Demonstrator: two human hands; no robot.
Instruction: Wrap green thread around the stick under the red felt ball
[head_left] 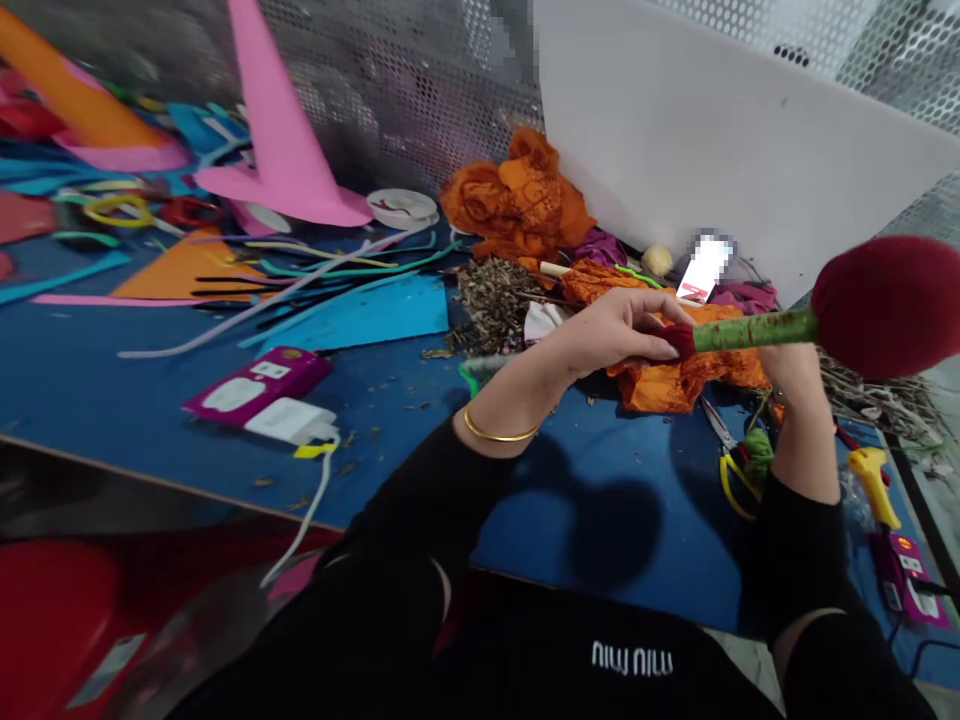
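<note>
A green-wrapped stick (pixel 754 332) with a large dark red fuzzy ball (pixel 889 305) on one end is held up above the table. My left hand (pixel 626 330) pinches the dark red tip (pixel 677 340) at the stick's other end between thumb and fingers. Just below the stick and beside the ball is my right hand (pixel 791 372); its fingers are hidden behind the stick, so its grip does not show. Crumpled orange cloth (pixel 660 385) lies beneath both hands. Scissors with yellow handles (pixel 739 480) rest near my right forearm, next to a green yarn bundle (pixel 758 452).
Pink (pixel 281 140) and orange (pixel 90 100) cone hats stand at the left. Nearer are a blue sheet (pixel 360 315), colored strips and a purple power strip (pixel 259 385). Dried plant bits (pixel 495 300) and a lit phone (pixel 703 268) lie behind. A yellow glue gun (pixel 874 485) stands right.
</note>
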